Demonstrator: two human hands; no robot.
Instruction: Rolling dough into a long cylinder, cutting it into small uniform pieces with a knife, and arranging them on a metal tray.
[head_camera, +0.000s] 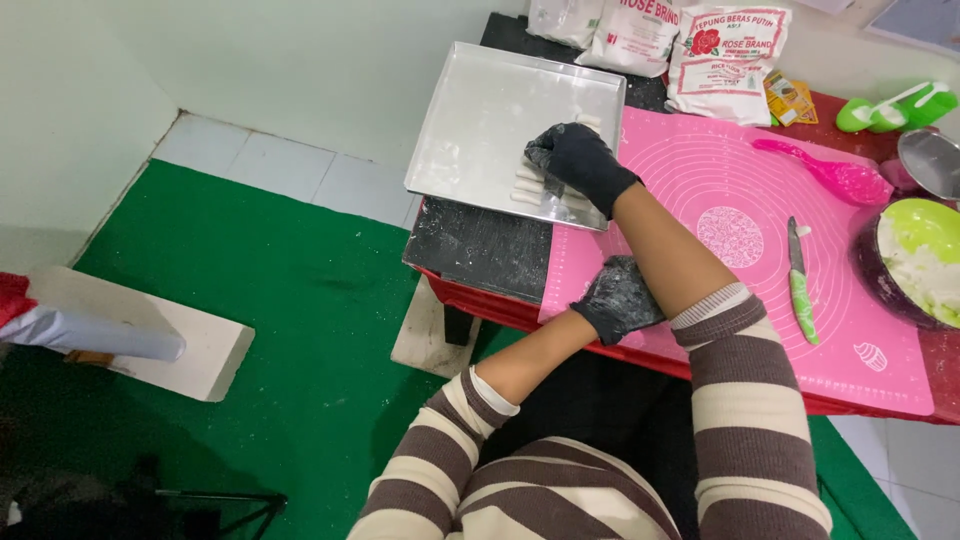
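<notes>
The right hand (578, 160), in a black glove, reaches over the metal tray (480, 120) with its grip curled down narrow upon the row of pale dough pieces (527, 180) at the tray's near right edge; whether it pinches one I cannot tell. The left hand (620, 298), gloved too, rests loosely closed and empty on the pink mat (740, 170) at the surface's near edge. A green-handled knife (800, 285) lies on the mat.

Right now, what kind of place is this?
Probably a home baking corner: a pink silicone pastry mat, a metal baking tray with small dough pieces, and bags of flour.
</notes>
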